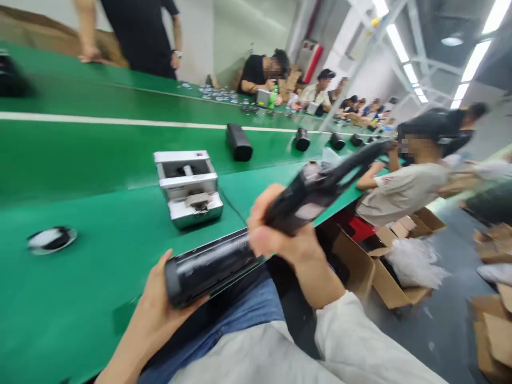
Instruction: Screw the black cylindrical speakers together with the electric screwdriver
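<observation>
My left hand [154, 298] cups the grey-rimmed left end of a glossy black cylinder [220, 265], which lies slanted over the bench's near edge and my lap. My right hand [280, 234] is wrapped round a black part with a long, looped handle [340, 178] that points up and to the right. This part is blurred. Its lower end meets the cylinder's right end behind my fingers, and whether the two are joined I cannot tell. Beyond my hands stands a silver-white metal fixture [190, 189] with a cord.
On the green bench [100, 288] lies a round black-and-white piece [52, 239] at left. Black housings [239, 143] stand in a row along the belt. Cardboard boxes [360, 264] crowd the floor at right, near a seated co-worker [412, 176]. Others work across the bench.
</observation>
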### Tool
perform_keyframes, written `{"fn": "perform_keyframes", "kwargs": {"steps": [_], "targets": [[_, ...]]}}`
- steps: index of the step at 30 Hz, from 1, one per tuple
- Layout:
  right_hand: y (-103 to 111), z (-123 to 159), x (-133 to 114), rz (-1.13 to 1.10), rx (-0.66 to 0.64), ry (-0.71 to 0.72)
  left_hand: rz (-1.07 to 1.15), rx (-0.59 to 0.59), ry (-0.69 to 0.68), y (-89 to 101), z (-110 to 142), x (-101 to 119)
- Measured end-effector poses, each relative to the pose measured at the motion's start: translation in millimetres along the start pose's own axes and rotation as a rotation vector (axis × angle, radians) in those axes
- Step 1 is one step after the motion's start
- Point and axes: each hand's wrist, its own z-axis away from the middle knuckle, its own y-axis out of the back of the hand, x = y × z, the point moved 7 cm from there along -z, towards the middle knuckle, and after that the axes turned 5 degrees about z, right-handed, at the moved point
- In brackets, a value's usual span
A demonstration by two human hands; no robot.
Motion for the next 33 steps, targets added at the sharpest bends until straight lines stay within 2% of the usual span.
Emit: {"fn": "perform_keyframes", "kwargs": {"steps": [3, 6, 8, 10, 13, 17, 23, 28, 30, 33], "targets": [[10, -31, -31, -0.041, 0.066, 0.162, 0.078, -0.042, 0.05, 2.7, 2, 14], [19, -75, -32, 0.062, 0.279, 0.304, 0.119, -0.068, 0.084, 4.7, 2, 20], [16, -104, -16, 0.131, 0.38, 0.389, 0.124, -0.07, 0.097, 6.3, 2, 23], [8, -130, 10, 0.154, 0.391, 0.437, 0.128, -0.07, 0.101, 6.9, 2, 25], [-1, -158, 51, 0.206, 0.386, 0.39, 0.135, -0.075, 0.097, 6.4, 2, 25], [-5, -169, 77, 0.269, 0.418, 0.343, 0.149, -0.082, 0.087, 5.2, 2, 25], [-8, -167, 77, 0.248, 0.435, 0.334, 0.161, -0.074, 0.096, 6.6, 1, 26], [-2, -179, 90, 0.226, 0.418, 0.263, 0.13, -0.082, 0.09, 7.1, -1, 24], [-7, -185, 89, 0.211, 0.359, 0.302, 0.099, -0.066, 0.069, 5.8, 2, 21], [-26, -190, 81, 0.193, 0.175, 0.412, 0.051, 0.009, 0.032, 1.3, 1, 9]]}}
